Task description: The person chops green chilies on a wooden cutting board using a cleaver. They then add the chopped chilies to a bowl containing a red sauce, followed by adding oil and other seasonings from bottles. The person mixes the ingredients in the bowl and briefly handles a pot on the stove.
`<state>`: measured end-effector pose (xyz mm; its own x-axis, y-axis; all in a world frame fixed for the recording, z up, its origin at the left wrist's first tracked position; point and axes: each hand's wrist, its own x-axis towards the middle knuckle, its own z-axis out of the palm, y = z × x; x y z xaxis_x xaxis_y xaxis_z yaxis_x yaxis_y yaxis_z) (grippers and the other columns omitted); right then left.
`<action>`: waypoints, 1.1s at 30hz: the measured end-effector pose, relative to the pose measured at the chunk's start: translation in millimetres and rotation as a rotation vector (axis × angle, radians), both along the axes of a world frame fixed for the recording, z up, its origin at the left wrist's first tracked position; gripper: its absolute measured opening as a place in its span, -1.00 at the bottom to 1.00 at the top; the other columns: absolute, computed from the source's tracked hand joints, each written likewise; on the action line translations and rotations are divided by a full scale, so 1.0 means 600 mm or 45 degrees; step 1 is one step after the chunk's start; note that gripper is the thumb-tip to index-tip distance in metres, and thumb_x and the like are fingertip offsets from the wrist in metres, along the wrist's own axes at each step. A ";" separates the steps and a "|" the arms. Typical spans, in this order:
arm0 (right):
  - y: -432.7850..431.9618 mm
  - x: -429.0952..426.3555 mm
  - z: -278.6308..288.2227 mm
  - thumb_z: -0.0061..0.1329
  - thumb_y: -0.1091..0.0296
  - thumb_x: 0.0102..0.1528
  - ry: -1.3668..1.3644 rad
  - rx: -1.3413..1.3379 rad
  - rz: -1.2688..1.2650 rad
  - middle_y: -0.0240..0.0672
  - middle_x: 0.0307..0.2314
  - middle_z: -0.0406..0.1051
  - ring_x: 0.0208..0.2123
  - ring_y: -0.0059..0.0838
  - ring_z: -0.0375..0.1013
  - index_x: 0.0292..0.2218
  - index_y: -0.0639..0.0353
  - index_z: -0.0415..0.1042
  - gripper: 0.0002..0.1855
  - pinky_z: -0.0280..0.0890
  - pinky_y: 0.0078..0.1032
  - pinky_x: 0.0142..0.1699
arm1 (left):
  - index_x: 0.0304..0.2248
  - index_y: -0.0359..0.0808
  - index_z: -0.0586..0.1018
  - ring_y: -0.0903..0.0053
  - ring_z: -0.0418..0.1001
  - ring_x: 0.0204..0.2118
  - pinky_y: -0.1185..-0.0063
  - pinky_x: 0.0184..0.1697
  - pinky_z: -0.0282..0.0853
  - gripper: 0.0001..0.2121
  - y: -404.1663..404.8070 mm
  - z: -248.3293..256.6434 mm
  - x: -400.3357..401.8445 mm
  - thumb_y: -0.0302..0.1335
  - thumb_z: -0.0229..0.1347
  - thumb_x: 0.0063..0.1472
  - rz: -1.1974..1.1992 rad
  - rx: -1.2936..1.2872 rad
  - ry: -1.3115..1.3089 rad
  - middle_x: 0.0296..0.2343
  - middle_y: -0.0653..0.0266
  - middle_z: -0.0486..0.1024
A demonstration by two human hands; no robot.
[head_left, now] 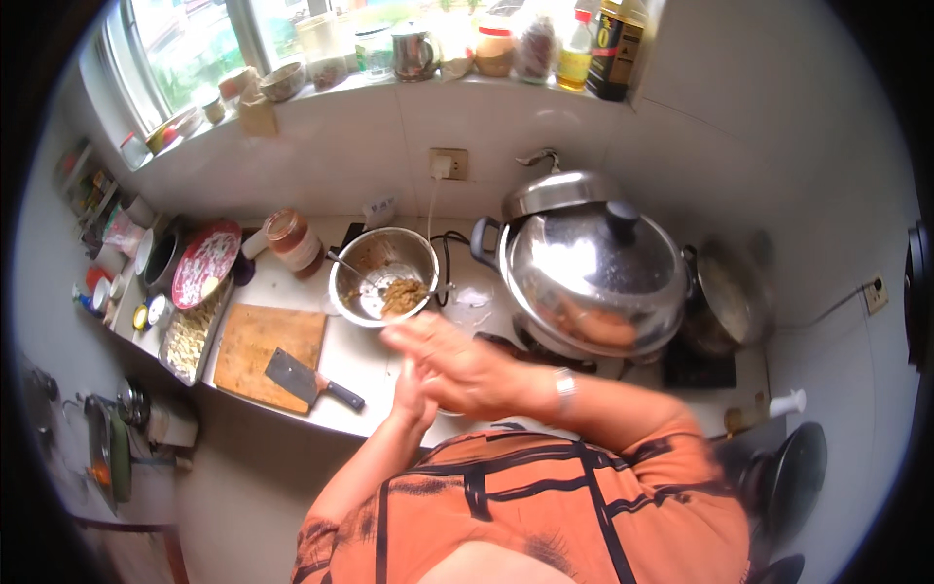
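Note:
My right hand (467,369) lies flat across my left hand (414,394), palm towards palm, just in front of the counter. Whether anything sits between the palms is hidden. Beyond the fingertips stands a stainless steel bowl (350,303) holding a brown, paste-like mixture (405,296). A metal spoon (346,266) leans inside it, and another utensil handle (441,289) sticks out over the right rim. Under my wrists a small piece of a pale rim shows, mostly covered.
Left of the bowl, a cleaver (295,376) lies on a wooden cutting board (248,350). An open jar (294,241) and a red plate (208,263) with white residue stand behind. A large lidded steel pot (591,270) fills the right, beside a wok (730,292). Jars and bottles line the windowsill (408,82).

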<state>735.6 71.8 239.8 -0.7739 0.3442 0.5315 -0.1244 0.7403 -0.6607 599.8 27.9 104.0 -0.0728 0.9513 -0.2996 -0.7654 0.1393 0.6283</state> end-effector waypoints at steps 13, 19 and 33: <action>-0.080 -0.105 -0.212 -0.39 0.00 0.26 0.591 -1.243 -0.828 -0.07 0.11 0.11 0.15 -0.29 0.10 0.13 0.38 0.05 -0.37 -0.03 -0.38 0.21 | 0.23 -0.23 -0.13 0.34 -0.29 0.29 0.43 0.28 -0.38 -0.20 -0.072 -0.039 -0.025 0.17 -0.30 0.20 -0.169 0.842 1.089 0.24 0.18 -0.23; -0.154 -0.093 -0.046 -0.36 -0.12 0.23 0.489 -0.474 -0.624 -0.07 0.18 -0.05 0.25 -0.26 -0.11 0.20 0.28 -0.04 -0.27 -0.23 -0.41 0.30 | 0.23 -0.27 -0.11 0.28 -0.13 0.25 0.41 0.28 -0.20 -0.30 -0.076 -0.036 -0.013 0.00 -0.23 0.28 -0.268 0.505 0.215 0.20 0.14 -0.08; -0.188 0.055 -0.194 -0.32 0.01 0.26 0.202 -1.966 -0.133 -0.23 0.04 0.22 0.00 -0.45 0.30 0.15 0.17 0.11 -0.44 0.28 -0.47 0.01 | 0.16 -0.29 0.11 0.17 -0.06 0.25 0.23 0.25 -0.20 -0.24 -0.161 -0.009 0.006 -0.46 0.20 -0.03 -0.401 1.112 1.932 0.18 0.06 0.02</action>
